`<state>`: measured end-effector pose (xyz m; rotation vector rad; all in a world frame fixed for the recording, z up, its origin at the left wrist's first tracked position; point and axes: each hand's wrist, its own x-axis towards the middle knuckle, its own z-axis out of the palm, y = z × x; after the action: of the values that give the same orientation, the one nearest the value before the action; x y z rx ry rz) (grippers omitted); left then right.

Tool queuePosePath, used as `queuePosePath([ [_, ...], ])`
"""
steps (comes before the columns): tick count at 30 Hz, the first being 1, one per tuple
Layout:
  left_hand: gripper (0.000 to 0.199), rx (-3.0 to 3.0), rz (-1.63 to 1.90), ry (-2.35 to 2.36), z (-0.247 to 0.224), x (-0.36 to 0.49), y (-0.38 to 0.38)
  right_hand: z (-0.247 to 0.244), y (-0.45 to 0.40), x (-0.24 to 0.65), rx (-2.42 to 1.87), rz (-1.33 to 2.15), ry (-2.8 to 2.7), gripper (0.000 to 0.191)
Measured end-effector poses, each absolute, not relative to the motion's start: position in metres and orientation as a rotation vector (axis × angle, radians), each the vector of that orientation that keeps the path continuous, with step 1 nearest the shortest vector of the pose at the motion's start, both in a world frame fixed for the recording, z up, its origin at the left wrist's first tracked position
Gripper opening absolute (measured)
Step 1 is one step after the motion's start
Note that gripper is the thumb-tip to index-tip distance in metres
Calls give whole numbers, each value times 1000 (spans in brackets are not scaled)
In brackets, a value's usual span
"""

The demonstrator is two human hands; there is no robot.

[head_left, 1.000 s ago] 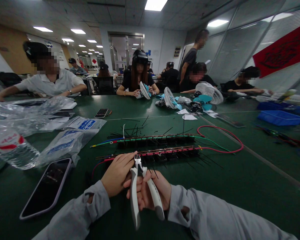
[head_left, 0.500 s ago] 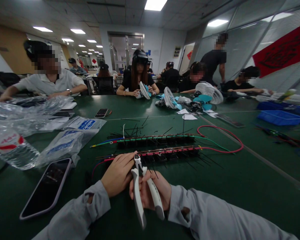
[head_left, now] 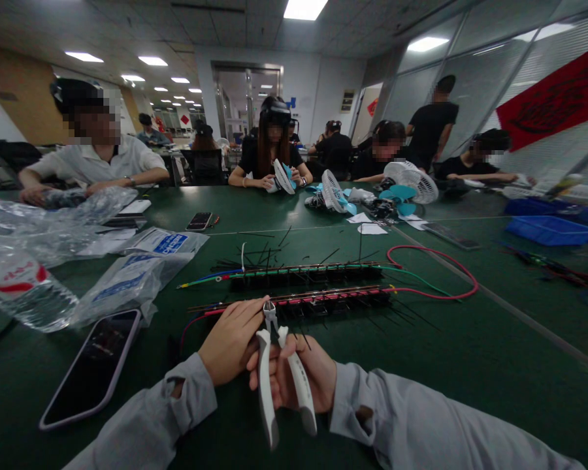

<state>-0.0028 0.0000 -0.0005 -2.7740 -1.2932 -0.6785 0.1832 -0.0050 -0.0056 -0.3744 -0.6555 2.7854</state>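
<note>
Pliers are being gripped by the right hand; steadiness is being demanded of the left hand, grasp hidden.

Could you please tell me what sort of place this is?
Probably an assembly or training workroom: the right hand holds pliers, with wired black strips and fan parts on the green table.

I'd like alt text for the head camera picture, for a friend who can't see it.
A person's right hand holds white-handled pliers beside the left hand, at the nearer of two dark, wire-laden strips on a green table. A phone lies at lower left; other people sit or stand beyond.
</note>
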Motion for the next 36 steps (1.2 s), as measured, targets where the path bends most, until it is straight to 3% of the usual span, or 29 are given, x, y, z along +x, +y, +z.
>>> queuePosePath([
  [21,46,-2800,-733,-1244,-1,-5,0,-8,-1,185,-417,2816,-747,56],
  [36,49,-2757,-729,-1277,-3,-1,0,-5,-6,185,-445,2804,-639,48],
])
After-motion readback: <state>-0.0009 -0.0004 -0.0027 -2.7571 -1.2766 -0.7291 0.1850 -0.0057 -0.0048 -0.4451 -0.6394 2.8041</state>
